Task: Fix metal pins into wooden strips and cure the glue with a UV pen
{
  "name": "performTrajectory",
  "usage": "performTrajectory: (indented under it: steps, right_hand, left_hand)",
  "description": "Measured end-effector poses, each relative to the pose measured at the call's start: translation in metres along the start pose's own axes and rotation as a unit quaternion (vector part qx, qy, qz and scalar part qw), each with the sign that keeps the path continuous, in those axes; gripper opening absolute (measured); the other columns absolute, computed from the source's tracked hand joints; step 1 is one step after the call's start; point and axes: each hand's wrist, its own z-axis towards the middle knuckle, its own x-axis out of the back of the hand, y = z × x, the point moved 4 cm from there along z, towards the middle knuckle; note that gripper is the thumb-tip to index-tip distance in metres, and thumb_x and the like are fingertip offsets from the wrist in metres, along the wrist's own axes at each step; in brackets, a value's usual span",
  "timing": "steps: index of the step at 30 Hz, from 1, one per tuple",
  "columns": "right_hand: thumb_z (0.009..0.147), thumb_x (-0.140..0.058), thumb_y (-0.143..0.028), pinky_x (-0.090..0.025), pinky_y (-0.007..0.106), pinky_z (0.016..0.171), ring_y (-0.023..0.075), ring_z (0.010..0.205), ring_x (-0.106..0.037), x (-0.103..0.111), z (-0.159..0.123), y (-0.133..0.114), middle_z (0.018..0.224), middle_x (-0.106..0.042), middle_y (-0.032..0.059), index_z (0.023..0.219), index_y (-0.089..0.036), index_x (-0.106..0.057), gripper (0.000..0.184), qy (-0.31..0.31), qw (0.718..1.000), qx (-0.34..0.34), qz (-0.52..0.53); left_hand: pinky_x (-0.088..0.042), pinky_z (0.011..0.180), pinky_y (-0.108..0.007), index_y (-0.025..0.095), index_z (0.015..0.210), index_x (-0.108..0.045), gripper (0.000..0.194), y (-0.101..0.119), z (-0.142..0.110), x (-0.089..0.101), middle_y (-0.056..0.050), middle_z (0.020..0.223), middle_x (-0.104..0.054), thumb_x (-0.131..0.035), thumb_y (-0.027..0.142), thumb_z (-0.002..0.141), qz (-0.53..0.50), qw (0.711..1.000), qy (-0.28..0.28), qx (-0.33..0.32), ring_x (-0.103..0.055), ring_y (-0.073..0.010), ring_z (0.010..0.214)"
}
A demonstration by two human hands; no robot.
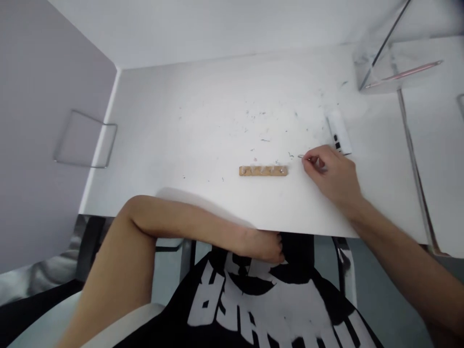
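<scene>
Between the thumb and fingertips of my right hand (pixel 328 171) is a small thin metal loop (pixel 300 156), pinched just above the white table. Its exact kind is too small to tell. To the left of that hand lies a short wooden strip (pixel 263 171) with several small clear or shiny pieces along its top, apart from my fingers. My left hand (pixel 266 245) is curled closed at the table's front edge, low against the black and white shirt (pixel 253 299). Its fingertips are partly hidden, and nothing shows in it.
A white case with black marks (pixel 340 133) lies just beyond my right hand. At the back right stands a clear box (pixel 377 84) with a pink pen (pixel 406 74) across it. Small dark marks dot the white table (pixel 152 145). A wall (pixel 43 121) borders the left.
</scene>
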Motion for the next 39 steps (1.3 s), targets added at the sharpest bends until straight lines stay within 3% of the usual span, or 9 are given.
performTrajectory:
  steps: [2,5,11,14,20,24,29,35,39]
  right_hand:
    - [0.092,-0.056,-0.027,-0.045,0.022,0.068,0.0078,0.073,-0.057,-0.005,-0.001,0.004,0.085,-0.065,0.0007,0.089,-0.018,-0.064,0.012,-0.002,1.000,0.000,-0.008]
    - [0.090,-0.055,-0.027,-0.042,0.024,0.071,0.0099,0.078,-0.057,-0.012,-0.002,0.010,0.087,-0.065,0.0026,0.091,-0.018,-0.063,0.012,-0.010,1.000,-0.003,-0.024]
    - [0.088,-0.052,-0.026,-0.035,0.026,0.071,0.0136,0.085,-0.055,-0.015,-0.002,0.016,0.093,-0.066,0.0064,0.095,-0.017,-0.062,0.015,-0.039,0.997,-0.022,-0.061]
    - [0.090,-0.050,-0.029,-0.031,0.027,0.070,0.0151,0.087,-0.055,-0.015,-0.002,0.018,0.096,-0.067,0.0077,0.098,-0.017,-0.062,0.018,-0.056,0.995,-0.032,-0.078]
    - [0.089,-0.047,-0.032,-0.028,0.029,0.068,0.0190,0.088,-0.055,-0.018,0.000,0.018,0.101,-0.067,0.0110,0.100,-0.016,-0.062,0.024,-0.080,0.990,-0.034,-0.107]
    - [0.091,-0.044,-0.032,-0.029,0.030,0.068,0.0197,0.090,-0.056,-0.019,0.000,0.018,0.104,-0.067,0.0109,0.101,-0.017,-0.061,0.025,-0.085,0.988,-0.031,-0.127]
    - [0.093,-0.043,-0.034,-0.031,0.031,0.071,0.0195,0.093,-0.056,-0.019,-0.003,0.019,0.105,-0.066,0.0112,0.102,-0.016,-0.061,0.027,-0.090,0.986,-0.024,-0.138]
    - [0.094,-0.044,-0.035,-0.039,0.032,0.078,0.0201,0.098,-0.058,-0.017,-0.004,0.017,0.107,-0.065,0.0113,0.103,-0.018,-0.061,0.026,-0.092,0.988,-0.025,-0.126]
    - [0.095,-0.044,-0.037,-0.044,0.033,0.084,0.0202,0.101,-0.059,-0.017,-0.004,0.013,0.104,-0.066,0.0114,0.100,-0.018,-0.064,0.028,-0.088,0.990,-0.029,-0.107]
  left_hand:
    - [-0.036,0.072,-0.035,0.022,0.106,-0.073,0.026,0.001,0.003,-0.002,-0.001,0.092,-0.076,-0.057,0.008,0.091,0.021,0.998,0.002,-0.056,-0.061,-0.0187,0.080]
    - [-0.039,0.075,-0.035,0.017,0.114,-0.072,0.029,-0.001,0.006,-0.012,-0.006,0.098,-0.076,-0.050,0.007,0.096,0.034,0.998,0.019,-0.056,-0.063,-0.0203,0.085]
    - [-0.048,0.090,-0.032,0.020,0.125,-0.070,0.027,0.013,-0.012,-0.040,-0.004,0.106,-0.077,-0.056,0.028,0.103,-0.014,0.994,0.104,0.022,-0.068,-0.0186,0.098]
    - [-0.048,0.101,-0.030,0.021,0.129,-0.069,0.030,0.019,-0.033,-0.055,-0.005,0.111,-0.077,-0.051,0.028,0.106,-0.043,0.978,0.177,0.103,-0.069,-0.0165,0.108]
    - [-0.052,0.099,-0.033,0.017,0.117,-0.073,0.033,0.011,-0.093,-0.088,-0.008,0.112,-0.078,-0.043,0.027,0.107,-0.073,0.872,0.352,0.331,-0.070,-0.0180,0.108]
    - [-0.053,0.099,-0.036,0.016,0.113,-0.073,0.034,-0.001,-0.125,-0.104,-0.008,0.108,-0.077,-0.040,0.025,0.107,-0.087,0.794,0.413,0.437,-0.070,-0.0184,0.104]
    - [-0.051,0.110,-0.042,0.017,0.124,-0.071,0.031,-0.024,-0.130,-0.120,-0.010,0.124,-0.072,-0.049,0.026,0.104,-0.113,0.752,0.394,0.515,-0.063,-0.0241,0.121]
    - [-0.047,0.118,-0.050,0.018,0.138,-0.065,0.041,-0.038,-0.105,-0.150,-0.016,0.145,-0.059,-0.061,0.029,0.099,-0.142,0.779,0.299,0.532,-0.055,-0.0320,0.137]
    - [-0.049,0.115,-0.053,0.020,0.141,-0.064,0.042,-0.037,-0.102,-0.155,-0.017,0.145,-0.055,-0.057,0.033,0.101,-0.138,0.786,0.268,0.540,-0.053,-0.0354,0.137]
